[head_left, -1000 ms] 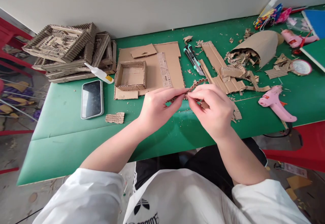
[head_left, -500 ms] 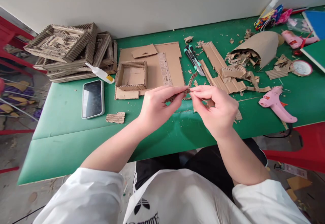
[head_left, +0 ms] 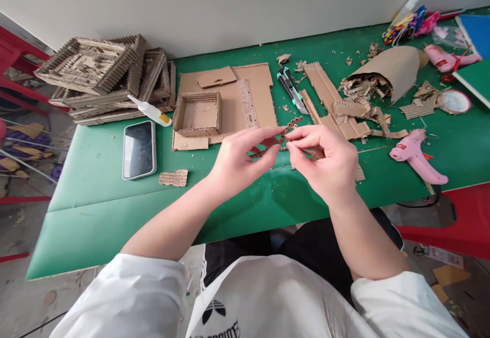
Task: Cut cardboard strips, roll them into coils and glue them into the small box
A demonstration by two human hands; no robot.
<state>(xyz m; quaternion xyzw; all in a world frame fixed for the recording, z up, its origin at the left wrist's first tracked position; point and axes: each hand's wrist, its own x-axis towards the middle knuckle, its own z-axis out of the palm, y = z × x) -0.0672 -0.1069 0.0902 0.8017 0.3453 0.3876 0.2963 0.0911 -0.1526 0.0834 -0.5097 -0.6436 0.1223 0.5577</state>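
A thin, wavy corrugated cardboard strip [head_left: 292, 124] is pinched between the thumb and fingers of my left hand [head_left: 245, 157]. Its free end slants up toward the utility knife [head_left: 291, 90]. Close beside it, my right hand [head_left: 325, 159] has thumb and forefinger pressed together at the strip; whatever lies between those tips is too small to make out. Behind my left hand stands a small square cardboard box [head_left: 198, 114] with low walls, on a flat cardboard sheet [head_left: 264, 98]. A clear ruler [head_left: 248, 104] lies on that sheet.
Stacked corrugated cardboard frames [head_left: 92, 67], a glue bottle [head_left: 150, 111] and a phone [head_left: 140, 150] are to the left. Torn cardboard pieces [head_left: 329, 93], a pink glue gun [head_left: 417, 157] and a tape roll [head_left: 455, 102] lie to the right. A small corrugated scrap [head_left: 173, 177] sits near the front.
The strip's free end has swung down and to the right, now lying at a lower slant. My fingertips have parted slightly, showing more of the strip.
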